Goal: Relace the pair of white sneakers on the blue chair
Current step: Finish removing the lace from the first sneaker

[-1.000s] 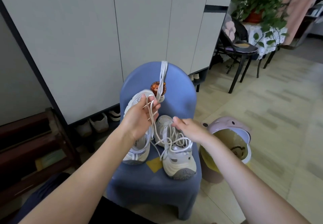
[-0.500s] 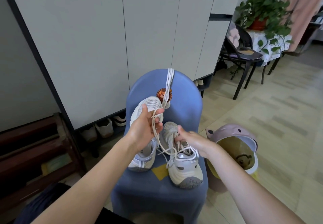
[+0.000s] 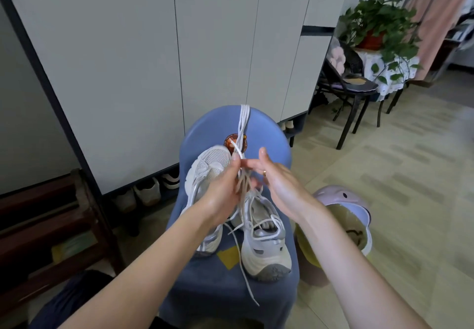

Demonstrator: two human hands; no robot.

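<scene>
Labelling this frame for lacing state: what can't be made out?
- Left sneaker eyelets, head view: hidden by left hand.
- Lace strands between the hands: motion-blurred, routing unclear.
- Right hand grip: fingers blurred.
- Round sticker on blue chair: too small, crossed by hanging laces.

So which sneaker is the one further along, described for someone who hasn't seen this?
On the blue chair two white sneakers sit side by side. It is the right sneaker, nearer the pink bin: lace crosses its eyelets, while the left sneaker looks unlaced.
</scene>
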